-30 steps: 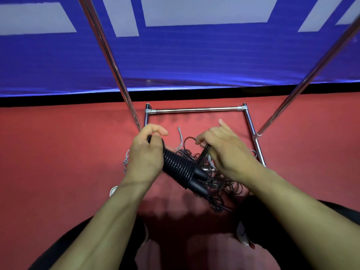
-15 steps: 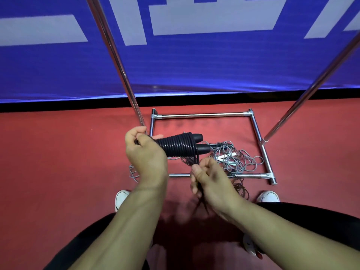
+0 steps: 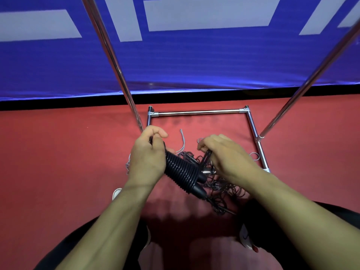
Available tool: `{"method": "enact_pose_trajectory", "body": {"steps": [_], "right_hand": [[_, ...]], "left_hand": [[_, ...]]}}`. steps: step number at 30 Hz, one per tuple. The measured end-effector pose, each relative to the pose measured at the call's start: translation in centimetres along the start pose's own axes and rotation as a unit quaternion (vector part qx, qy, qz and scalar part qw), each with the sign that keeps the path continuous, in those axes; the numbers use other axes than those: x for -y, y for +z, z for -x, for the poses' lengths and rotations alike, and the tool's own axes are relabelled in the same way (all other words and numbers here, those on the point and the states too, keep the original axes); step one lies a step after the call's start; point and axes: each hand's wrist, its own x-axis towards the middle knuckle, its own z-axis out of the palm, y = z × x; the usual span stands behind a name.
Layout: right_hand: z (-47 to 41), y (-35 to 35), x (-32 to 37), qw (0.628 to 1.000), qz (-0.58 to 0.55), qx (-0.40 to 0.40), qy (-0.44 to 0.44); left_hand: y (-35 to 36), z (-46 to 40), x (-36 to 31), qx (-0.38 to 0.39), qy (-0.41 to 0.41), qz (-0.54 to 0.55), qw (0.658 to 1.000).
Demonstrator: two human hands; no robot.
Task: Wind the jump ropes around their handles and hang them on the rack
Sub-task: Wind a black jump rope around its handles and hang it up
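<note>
Holding the wound black handles (image 3: 183, 172) in your left hand (image 3: 148, 158), long axis slanting down-right — your right hand (image 3: 228, 154) pinches the loose black rope (image 3: 206, 158) just beside their free ends, over the rack's base (image 3: 198, 112).

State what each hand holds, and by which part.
Left hand grips the black handles at their far end. Right hand pinches the black rope just beyond the coils.

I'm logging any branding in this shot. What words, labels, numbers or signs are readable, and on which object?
Blue banner: large pale shapes, cropped by the frame edge; no letter can be read.
Shoe: a dark mark, too small and blurred to read.
Black jump rope handles, rack: no text visible.
</note>
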Motion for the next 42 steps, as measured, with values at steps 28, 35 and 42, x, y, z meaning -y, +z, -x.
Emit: {"method": "enact_pose_trajectory", "body": {"steps": [28, 35, 42], "right_hand": [[2.5, 5.8, 5.3, 0.918, -0.389, 0.013, 0.076], [4.4, 5.6, 8.7, 0.830, -0.527, 0.164, 0.084], [4.0, 0.4, 10.0, 0.811, -0.576, 0.090, 0.051]], "left_hand": [[0.9, -0.8, -0.4, -0.222, -0.116, 0.312, 0.917], [1.2, -0.8, -1.3, -0.237, -0.066, 0.268, 0.931], [2.4, 1.6, -1.2, -0.207, 0.114, 0.070, 0.969]]}}
